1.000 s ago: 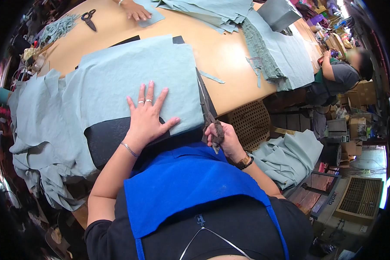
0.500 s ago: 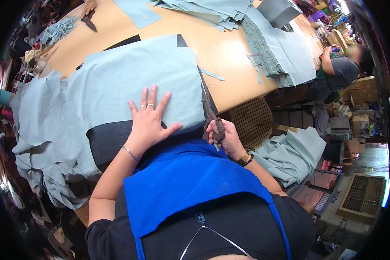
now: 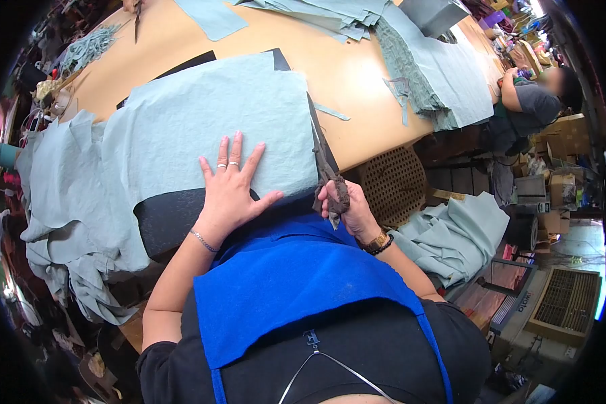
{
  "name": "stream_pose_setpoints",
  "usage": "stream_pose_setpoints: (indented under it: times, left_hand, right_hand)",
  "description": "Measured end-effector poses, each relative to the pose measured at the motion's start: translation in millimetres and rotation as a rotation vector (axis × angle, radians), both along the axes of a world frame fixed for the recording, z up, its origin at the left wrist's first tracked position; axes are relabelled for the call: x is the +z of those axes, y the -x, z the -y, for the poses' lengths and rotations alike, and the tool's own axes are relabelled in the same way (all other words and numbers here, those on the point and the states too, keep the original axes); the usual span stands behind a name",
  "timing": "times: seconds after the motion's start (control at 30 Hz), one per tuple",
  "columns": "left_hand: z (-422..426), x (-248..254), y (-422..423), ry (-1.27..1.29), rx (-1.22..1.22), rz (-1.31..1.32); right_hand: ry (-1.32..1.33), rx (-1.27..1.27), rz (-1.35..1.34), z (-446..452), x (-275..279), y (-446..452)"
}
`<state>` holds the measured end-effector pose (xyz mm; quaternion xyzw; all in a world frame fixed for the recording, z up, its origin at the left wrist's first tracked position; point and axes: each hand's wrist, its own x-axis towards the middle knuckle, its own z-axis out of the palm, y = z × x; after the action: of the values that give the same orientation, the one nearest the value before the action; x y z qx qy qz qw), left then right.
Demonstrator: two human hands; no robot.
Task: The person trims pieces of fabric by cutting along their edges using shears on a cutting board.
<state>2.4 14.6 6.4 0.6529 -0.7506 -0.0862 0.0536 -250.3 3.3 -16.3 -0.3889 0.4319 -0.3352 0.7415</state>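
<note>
The left hand (image 3: 230,193) presses flat, fingers spread, on a pale blue-green sheet (image 3: 242,101) that lies over a dark board (image 3: 170,217) at the near edge of the wooden table (image 3: 377,138). The right hand (image 3: 350,209) is clenched around the wrapped handles of scissors (image 3: 324,161) at the sheet's right edge, though how far the blades part is hard to make out.

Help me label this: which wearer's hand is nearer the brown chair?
Right hand, just left of the brown chair, holding scissors; the left hand is farther left, flat on pale cloth.
</note>
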Motion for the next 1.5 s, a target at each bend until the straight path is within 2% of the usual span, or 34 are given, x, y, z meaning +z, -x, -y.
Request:
stream_pose_setpoints:
  times: [0.73,1.17,1.23,1.3,1.37,1.4,1.43,1.47,1.5]
  left_hand:
    - [-12,-1,-2,-0.033,-0.027,0.005]
    - [-27,2,-6,-0.032,-0.081,0.017]
    - [-31,0,-11,0.052,-0.154,-0.060]
    - [-39,-11,-22,0.181,-0.282,-0.171]
    - [-44,0,-28,0.154,-0.249,-0.413]
    - [-44,9,-39,0.041,-0.115,-0.465]
    - [-42,28,-53,0.033,0.082,-0.555]
    - [-39,36,-78,0.136,0.237,-0.753]
    - [-28,43,-114,0.472,0.231,-0.774]
  right_hand:
    - [0.000,-0.084,-0.043,4,5,-5]
    - [-0.029,-0.085,0.049,12,3,1]
    - [-0.056,-0.108,0.127,9,0,-3]
    - [-0.080,-0.136,0.073,5,-8,-5]
    - [-0.039,-0.247,0.016,-1,-5,-13]
    - [-0.026,-0.225,0.021,-1,-5,-11]
    - [-0.014,-0.216,0.020,0,-4,-9]
    - [0.020,-0.196,-0.007,1,-3,-9]
    - [0.053,-0.184,-0.038,1,-2,-8]
